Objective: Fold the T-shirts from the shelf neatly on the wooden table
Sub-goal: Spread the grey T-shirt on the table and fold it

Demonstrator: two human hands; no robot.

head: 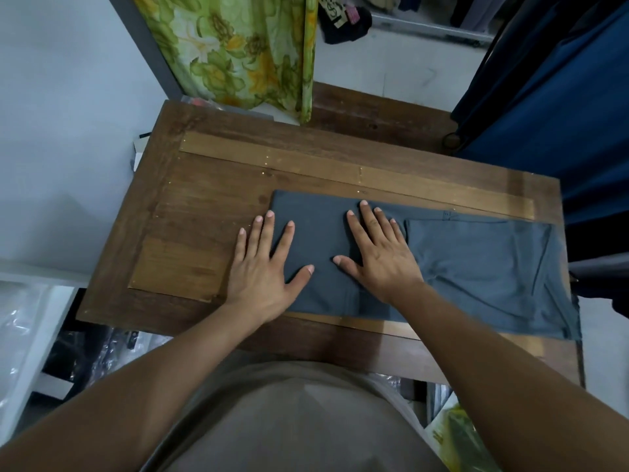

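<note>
A dark grey T-shirt [476, 264] lies partly folded on the wooden table [204, 199], stretching from the middle to the right edge, where its end hangs slightly over. The left part is doubled over into a neat rectangle. My left hand [263, 270] lies flat with spread fingers on the left edge of that folded part, half on the wood. My right hand [377, 253] presses flat on the fold's middle, fingers straight.
A green floral cloth [238, 52] hangs behind the table's far left corner. Dark blue fabric [551, 114] hangs at the right. White wall at the left, plastic-wrapped items [20, 335] below left, dark clothes on the floor at the back [343, 25].
</note>
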